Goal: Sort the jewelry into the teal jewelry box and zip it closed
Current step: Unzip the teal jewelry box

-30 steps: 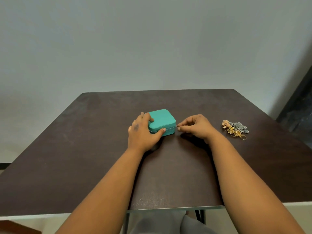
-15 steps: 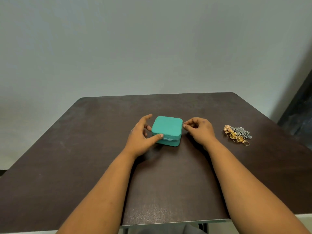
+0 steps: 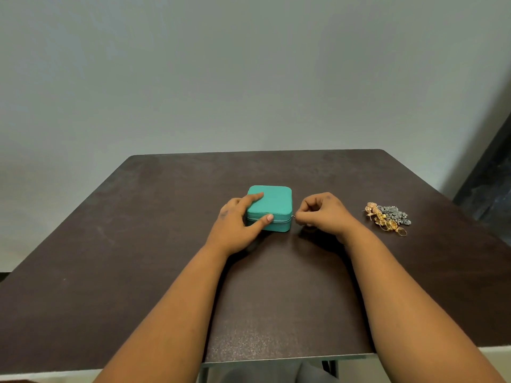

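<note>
The teal jewelry box lies closed in the middle of the dark table, its zip line running along the front side. My left hand grips its left end, index finger on the lid and thumb on the front wall. My right hand sits just right of the box, fingertips pinched on the small metal zip pull at the front right corner. A heap of gold and silver jewelry lies on the table to the right of my right hand, apart from it.
The dark brown table has its front edge near my body and its back edge by a grey wall. A dark panel stands at the far right.
The box has been turned so its front faces me squarely. My right hand moved from the box's far right corner to its front right corner, pinching the zip pull. My left hand shifted its grip.
</note>
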